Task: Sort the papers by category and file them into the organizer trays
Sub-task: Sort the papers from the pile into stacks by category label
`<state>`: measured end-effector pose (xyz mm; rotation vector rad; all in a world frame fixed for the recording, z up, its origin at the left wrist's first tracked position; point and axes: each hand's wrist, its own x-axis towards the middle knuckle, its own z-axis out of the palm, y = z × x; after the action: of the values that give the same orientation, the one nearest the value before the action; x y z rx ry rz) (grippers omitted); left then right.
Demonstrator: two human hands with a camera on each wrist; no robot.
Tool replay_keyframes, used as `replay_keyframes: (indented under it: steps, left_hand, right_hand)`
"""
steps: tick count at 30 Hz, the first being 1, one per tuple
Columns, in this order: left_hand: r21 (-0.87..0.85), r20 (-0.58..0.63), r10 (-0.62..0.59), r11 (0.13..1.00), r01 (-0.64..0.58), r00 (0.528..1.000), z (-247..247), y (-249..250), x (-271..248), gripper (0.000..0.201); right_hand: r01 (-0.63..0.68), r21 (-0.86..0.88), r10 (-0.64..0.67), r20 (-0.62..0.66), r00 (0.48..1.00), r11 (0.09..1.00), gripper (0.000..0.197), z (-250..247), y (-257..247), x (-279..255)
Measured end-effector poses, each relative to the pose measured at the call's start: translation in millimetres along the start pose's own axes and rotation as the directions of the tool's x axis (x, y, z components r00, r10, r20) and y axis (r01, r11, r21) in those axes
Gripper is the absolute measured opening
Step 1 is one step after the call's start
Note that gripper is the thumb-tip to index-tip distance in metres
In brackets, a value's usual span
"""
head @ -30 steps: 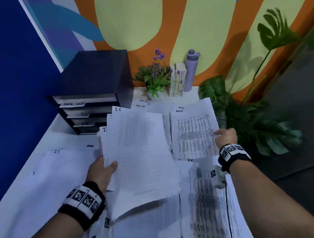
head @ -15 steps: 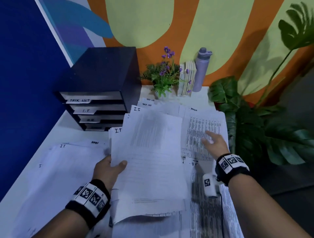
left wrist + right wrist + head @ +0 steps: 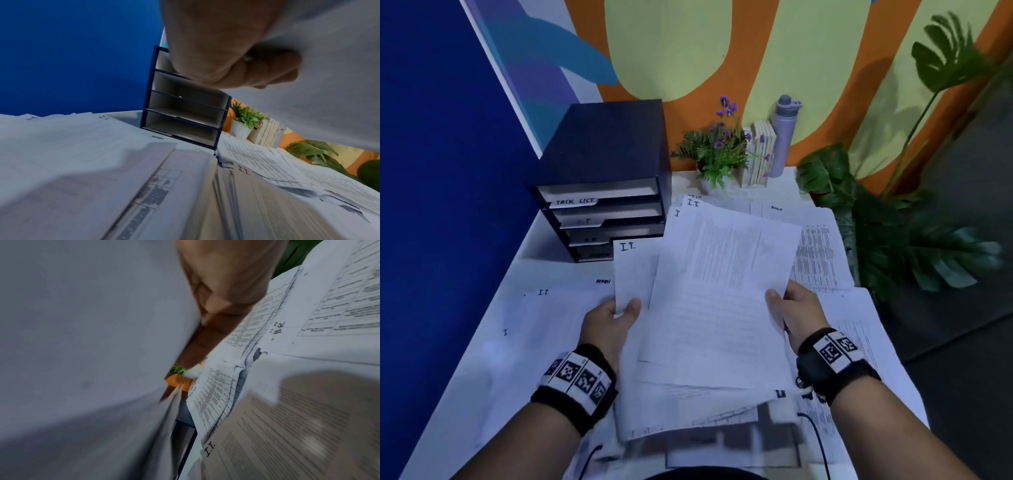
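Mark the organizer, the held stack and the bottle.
organizer (image 3: 599, 144), head view, dark top panel
held stack (image 3: 715, 308), head view, middle of top sheet
bottle (image 3: 782, 144), head view, lilac body

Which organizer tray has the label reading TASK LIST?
The top tray of the organizer; the three trays below it carry other, shorter labels.

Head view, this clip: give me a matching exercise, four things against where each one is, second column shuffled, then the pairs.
Things:
1. dark blue four-tray organizer
2. lilac water bottle
3. fanned stack of white printed papers
4. small potted plant with purple flowers

Places:
A. held between left hand and right hand
B. at the mural wall, right of the upright books
C. far left of the desk, by the blue wall
D. between organizer and books

Pairs: 1-C, 2-B, 3-A, 4-D
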<state>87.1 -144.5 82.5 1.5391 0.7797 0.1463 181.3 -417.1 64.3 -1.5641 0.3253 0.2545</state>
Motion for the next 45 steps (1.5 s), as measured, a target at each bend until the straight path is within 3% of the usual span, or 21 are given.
replay_keyframes:
  steps: [5,10,14,18,20,22,25,29,34,38,42,45]
  left_hand:
    - [-0.062,0.012,0.018,0.998,-0.017,1.000,-36.6,2.6,-1.9,0.015]
    - [0.004,0.055,0.202,0.979,-0.202,0.978,-60.2,4.1,-6.7,0.020]
    - [-0.019,0.065,0.317,0.948,-0.316,0.946,-67.5,5.5,-8.4,0.042]
    - [-0.070,0.060,0.312,0.949,-0.308,0.948,-65.3,14.3,-12.6,0.068]
    - [-0.120,0.067,0.288,0.953,-0.279,0.955,-65.5,14.2,-11.0,0.074]
    - [-0.122,0.086,0.297,0.951,-0.285,0.951,-66.3,11.8,-10.3,0.072]
    - [-0.109,0.080,0.297,0.951,-0.288,0.951,-66.3,7.9,-11.4,0.065]
    - [-0.200,0.131,0.257,0.953,-0.229,0.957,-61.7,11.6,-15.6,0.055]
    - [-0.268,0.209,0.259,0.943,-0.200,0.943,-61.9,19.4,-21.6,0.052]
    - [-0.290,0.117,0.294,0.923,-0.251,0.949,-63.0,17.6,-20.2,0.030]
    - [-0.300,0.046,0.285,0.918,-0.259,0.957,-60.9,16.6,-18.5,0.013]
    - [-0.311,0.059,0.262,0.921,-0.232,0.963,-57.9,17.8,-18.2,0.026]
  right_hand:
    - [-0.032,0.077,0.032,0.005,0.999,0.996,0.028,16.2,13.1,-30.1]
    - [-0.069,0.167,0.055,0.089,0.995,0.984,0.024,38.0,22.9,-58.2]
    - [-0.075,0.297,0.012,0.209,0.978,0.952,0.015,46.3,19.4,-66.4]
    - [-0.029,0.201,0.002,0.131,0.991,0.979,0.027,49.1,16.5,-63.5]
    - [-0.014,0.191,-0.008,0.111,0.994,0.981,0.023,52.8,16.7,-64.0]
    - [-0.008,0.202,-0.013,0.102,0.995,0.979,0.016,56.0,18.1,-65.3]
    - [-0.042,0.251,0.015,0.110,0.994,0.967,0.025,57.7,17.9,-69.5]
    - [-0.107,0.280,0.033,0.257,0.966,0.954,0.031,58.2,15.0,-73.3]
    - [-0.116,0.246,0.040,0.294,0.955,0.962,0.019,65.6,14.1,-76.6]
    - [-0.092,0.294,0.012,0.263,0.965,0.951,0.018,63.8,12.9,-79.8]
    - [-0.087,0.327,0.016,0.213,0.977,0.941,0.055,56.3,9.8,-82.9]
    - [-0.057,0.326,-0.016,0.217,0.976,0.944,0.058,52.7,9.6,-83.0]
